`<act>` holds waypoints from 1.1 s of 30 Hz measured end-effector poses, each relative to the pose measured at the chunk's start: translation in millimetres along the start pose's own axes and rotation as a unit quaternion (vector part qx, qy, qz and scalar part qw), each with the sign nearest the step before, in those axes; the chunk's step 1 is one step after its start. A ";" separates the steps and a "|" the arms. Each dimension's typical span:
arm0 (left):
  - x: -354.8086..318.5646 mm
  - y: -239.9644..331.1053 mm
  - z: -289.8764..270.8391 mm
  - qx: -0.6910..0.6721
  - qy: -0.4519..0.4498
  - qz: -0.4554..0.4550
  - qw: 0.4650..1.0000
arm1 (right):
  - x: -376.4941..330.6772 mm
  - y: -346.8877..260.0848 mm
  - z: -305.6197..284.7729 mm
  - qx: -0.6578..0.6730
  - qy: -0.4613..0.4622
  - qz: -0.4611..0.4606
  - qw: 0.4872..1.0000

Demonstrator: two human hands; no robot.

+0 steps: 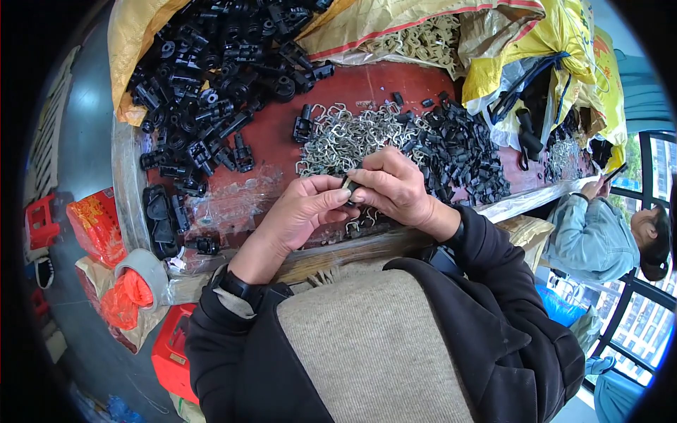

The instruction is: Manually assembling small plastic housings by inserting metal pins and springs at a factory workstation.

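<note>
Close together above the front edge of the table, my left hand point(307, 208) and my right hand point(395, 189) meet fingertip to fingertip. Both pinch one small part point(348, 185), pale metal with a dark piece against it; the fingers hide most of its shape. Just beyond them spreads a heap of bent metal clips point(360, 134). Small black plastic pieces point(458, 151) form another pile to the right. Under my fingers, a few loose clips point(361, 224) lie near the wooden edge.
Black plastic fittings point(211, 77) spill from a yellow sack at the far left. Another sack holds tan clips point(423, 42). A grey tube point(144, 278) with red plastic stands by the left corner, near a red stool point(173, 349). At right sits another person point(592, 233).
</note>
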State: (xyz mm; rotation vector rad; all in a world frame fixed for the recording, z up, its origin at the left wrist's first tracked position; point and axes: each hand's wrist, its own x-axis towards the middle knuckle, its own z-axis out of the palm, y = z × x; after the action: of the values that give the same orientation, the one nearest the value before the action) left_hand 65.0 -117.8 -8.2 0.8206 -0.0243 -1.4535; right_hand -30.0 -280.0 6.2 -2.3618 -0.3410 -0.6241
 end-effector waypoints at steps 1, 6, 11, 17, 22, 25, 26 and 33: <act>-0.8 1.5 3.0 0.011 0.001 -0.003 1.000 | -1.1 0.5 -0.7 -0.012 0.003 -0.008 1.000; -1.9 0.2 4.2 0.046 0.023 0.011 0.999 | -1.5 1.3 2.7 -0.035 0.027 -0.039 0.998; 1.6 2.8 0.4 0.064 0.003 0.034 0.997 | -15.3 8.2 -17.6 -0.073 0.048 -0.004 0.996; -2.0 1.3 -3.0 0.059 0.006 0.076 0.995 | -68.0 78.0 -139.1 -0.446 0.099 0.200 0.867; 1.4 4.0 1.8 0.071 -0.014 0.074 0.995 | -169.9 148.7 -221.6 -0.682 -0.117 0.413 0.592; 4.5 4.4 2.3 0.064 -0.001 0.070 0.995 | -185.6 166.0 -230.5 -0.668 -0.128 0.422 0.600; 3.3 3.8 1.4 0.065 -0.006 0.062 0.996 | -183.8 166.1 -233.3 -0.627 -0.118 0.435 0.635; 0.3 2.7 1.8 0.074 -0.016 0.064 0.995 | -159.7 125.3 -255.3 -0.453 -0.007 0.446 0.772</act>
State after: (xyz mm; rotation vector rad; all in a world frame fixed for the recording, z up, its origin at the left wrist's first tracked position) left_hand 66.4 -119.2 -5.7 0.8995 -0.2079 -1.3561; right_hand -204.9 -554.6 26.5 -2.9403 1.3233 -0.2889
